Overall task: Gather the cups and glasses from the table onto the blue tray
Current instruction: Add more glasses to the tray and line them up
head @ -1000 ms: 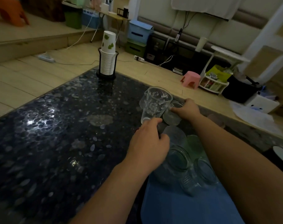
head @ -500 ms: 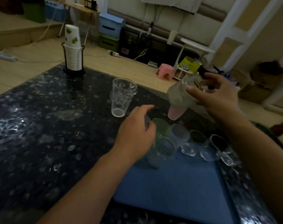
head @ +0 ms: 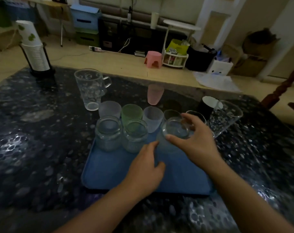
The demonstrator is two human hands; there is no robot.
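The blue tray [head: 116,172] lies on the dark pebbled table [head: 33,148]. Along its far edge stand several cups and jars, among them a green frosted cup [head: 132,113] and two clear jars [head: 108,133] [head: 135,136]. My right hand [head: 195,140] grips the rim of a clear glass jar [head: 174,132] that stands on the tray beside them. My left hand [head: 146,167] rests over the tray with loosely curled fingers, its fingertips touching that jar's side. A tall clear mug [head: 91,89], a pink cup [head: 154,95], a black mug [head: 207,105] and a tilted clear mug [head: 226,118] are off the tray.
A black holder with stacked paper cups [head: 34,51] stands at the table's far left corner. Beyond the far table edge the wooden floor holds a pink stool [head: 153,58], boxes and a white rack. A brown chair leg [head: 284,86] rises at the right.
My right hand carried the clear jar down from the air onto the tray beside the other jars. My left hand slid right to meet it. The view swung right.
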